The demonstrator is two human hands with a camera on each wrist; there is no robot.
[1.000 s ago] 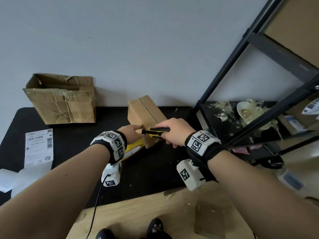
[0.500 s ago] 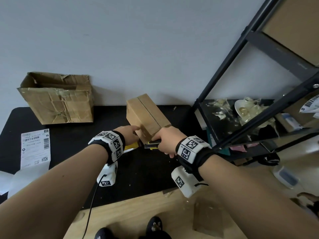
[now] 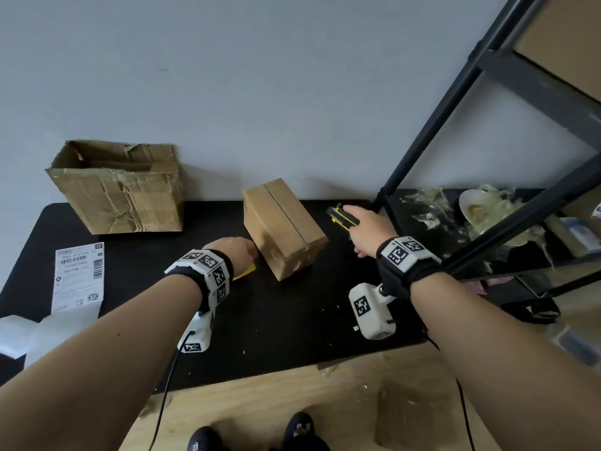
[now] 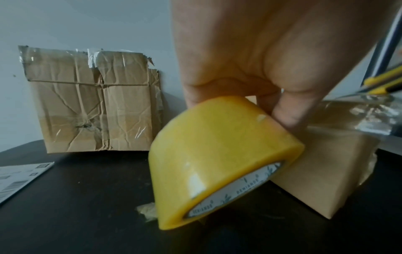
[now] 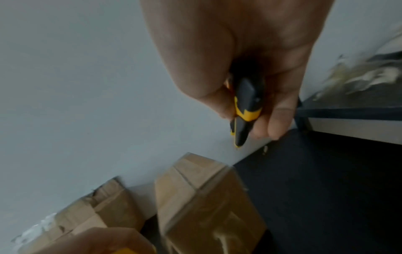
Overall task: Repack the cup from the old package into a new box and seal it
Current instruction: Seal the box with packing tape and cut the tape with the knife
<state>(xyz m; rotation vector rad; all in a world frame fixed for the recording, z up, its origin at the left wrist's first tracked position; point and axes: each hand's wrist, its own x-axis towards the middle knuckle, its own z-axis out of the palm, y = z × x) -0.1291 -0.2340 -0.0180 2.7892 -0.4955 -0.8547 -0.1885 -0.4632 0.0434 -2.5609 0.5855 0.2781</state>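
Note:
The new small cardboard box [image 3: 283,227] [image 4: 322,173] [image 5: 208,206] lies closed on the black table mat [image 3: 276,336], with clear tape along its seam. My left hand [image 3: 232,250] [image 4: 250,65] grips a yellow tape roll [image 4: 215,159] [image 3: 244,273] at the box's near-left corner. My right hand [image 3: 364,229] [image 5: 243,72], to the right of the box, holds a yellow-and-black utility knife [image 3: 343,218] [image 5: 244,110] above the mat. The old crumpled box [image 3: 120,190] [image 4: 95,113] stands open at the back left. No cup is visible.
A shipping label [image 3: 78,275] and white paper [image 3: 19,333] lie at the left edge. A black metal shelf frame [image 3: 487,131] rises at the right, with crumpled tape scraps [image 3: 487,209] on its low shelf. Bare wooden floor [image 3: 292,402] lies in front.
My right hand has carried the knife away from the box's near end to the right and back. The left hand has stayed at the box corner with the tape roll.

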